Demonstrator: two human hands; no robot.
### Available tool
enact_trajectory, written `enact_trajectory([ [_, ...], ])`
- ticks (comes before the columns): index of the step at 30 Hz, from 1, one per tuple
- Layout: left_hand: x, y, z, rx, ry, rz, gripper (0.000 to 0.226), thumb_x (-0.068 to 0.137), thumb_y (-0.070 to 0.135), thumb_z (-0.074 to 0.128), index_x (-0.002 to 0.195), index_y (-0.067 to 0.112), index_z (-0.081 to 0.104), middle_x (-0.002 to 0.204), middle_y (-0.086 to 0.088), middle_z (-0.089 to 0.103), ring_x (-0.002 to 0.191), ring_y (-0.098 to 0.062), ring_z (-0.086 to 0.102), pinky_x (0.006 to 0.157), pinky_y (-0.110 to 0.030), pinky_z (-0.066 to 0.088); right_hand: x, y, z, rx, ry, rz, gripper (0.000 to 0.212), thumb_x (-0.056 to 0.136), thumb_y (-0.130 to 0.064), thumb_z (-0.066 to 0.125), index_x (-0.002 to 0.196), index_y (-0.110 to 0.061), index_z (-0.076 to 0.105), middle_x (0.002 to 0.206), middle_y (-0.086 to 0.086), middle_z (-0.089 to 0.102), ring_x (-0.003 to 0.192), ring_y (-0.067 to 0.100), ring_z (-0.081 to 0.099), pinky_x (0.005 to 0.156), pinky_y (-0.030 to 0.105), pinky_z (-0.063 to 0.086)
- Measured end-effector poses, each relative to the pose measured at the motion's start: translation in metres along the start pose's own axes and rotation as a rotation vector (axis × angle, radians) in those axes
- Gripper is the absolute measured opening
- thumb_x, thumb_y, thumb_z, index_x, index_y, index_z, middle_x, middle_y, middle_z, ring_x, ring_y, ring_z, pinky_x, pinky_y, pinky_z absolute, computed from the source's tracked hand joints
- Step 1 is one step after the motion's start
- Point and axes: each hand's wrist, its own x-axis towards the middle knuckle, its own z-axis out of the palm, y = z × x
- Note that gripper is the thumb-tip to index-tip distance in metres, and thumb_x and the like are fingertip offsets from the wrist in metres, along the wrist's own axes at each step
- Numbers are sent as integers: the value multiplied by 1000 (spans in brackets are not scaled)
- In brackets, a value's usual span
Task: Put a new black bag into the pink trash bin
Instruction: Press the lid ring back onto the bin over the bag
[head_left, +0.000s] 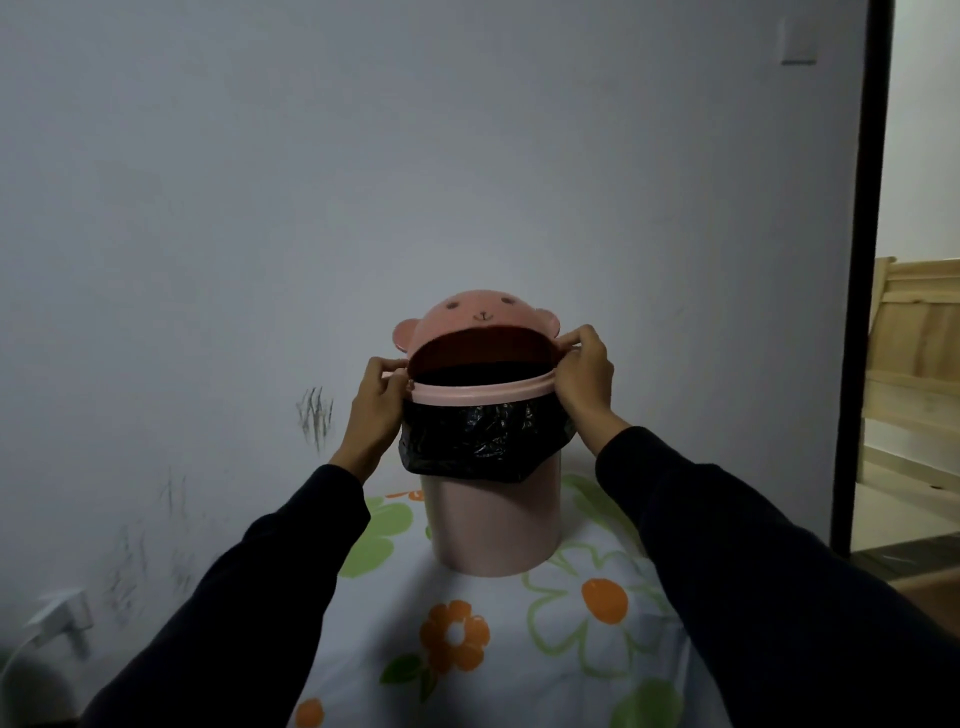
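You face a plain grey-white wall (363, 156), dim light, dark scuff marks (315, 415) low on the left. White plug w/ cable (61, 618) sits bottom left. Floral cloth (519, 649) covers the surface in front. Dark door frame (865, 260) on the right; pale wood furniture (914, 338) beyond it.

One pink bin (492, 525), one black bag (480, 439), one lid (480, 317), two hands (376, 400)

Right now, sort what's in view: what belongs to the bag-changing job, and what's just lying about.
Job: round pink plastic trash bin; pink bear-face lid; crinkled black plastic bag folded over the rim; left hand; right hand.

Lying about: white flower-print cloth; white wall plug; pale wooden frame.
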Motion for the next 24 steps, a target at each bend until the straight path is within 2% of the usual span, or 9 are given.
enact_trajectory([
  [3,6,-4,-3,-36,5,-58,16,87,44,47,81,30,52,105,-6,67,106,-26,64,96,-55,49,4,0,-8,14,8,46,28,90,-1,36,95,-2,64,95,7,66,80,17,56,59,21,40],
  [8,2,3,-1,-72,18,-119,29,83,47,50,88,19,50,109,-10,63,109,-26,62,96,-53,50,5,0,-11,-28,-30,58,24,95,-15,43,101,-8,65,98,3,66,88,19,58,57,18,37],
  [11,-6,7,5,-54,26,-99,27,88,38,50,99,14,51,105,-1,59,105,-20,60,95,-46,51,-1,1,-7,-51,-72,16,25,96,-11,39,107,-9,63,98,1,62,87,17,56,58,16,37],
  [14,-14,10,11,-42,20,-89,28,95,29,46,116,11,49,109,1,57,103,-16,57,82,-33,51,-10,4,-3,-63,-99,-8,29,97,-4,36,114,-10,58,105,2,60,93,18,55,65,18,40],
  [17,-15,9,14,-28,17,-65,31,96,26,40,122,11,50,114,-2,57,99,-16,57,69,-22,45,-10,4,-1,-75,-98,-3,30,97,-1,35,116,-10,55,112,4,59,97,19,55,76,25,41],
  [19,-13,7,11,-15,16,-66,34,91,29,43,118,13,56,116,-5,62,98,-19,61,69,-24,50,-8,2,-3,-95,-96,1,31,95,2,36,116,-9,57,110,3,59,96,19,54,77,25,41],
  [22,-12,10,1,-24,22,-87,30,86,27,53,113,15,61,117,-2,65,107,-22,64,87,-40,56,-6,-1,-10,-109,-40,-41,31,90,5,43,108,-9,63,106,2,63,94,16,57,74,21,42],
  [24,-15,15,-3,-24,7,-74,27,89,18,58,115,10,62,119,-3,64,106,-21,64,87,-37,57,-9,-1,-15,-94,-17,-72,27,89,4,47,104,-10,65,102,0,65,92,15,58,67,14,41],
])
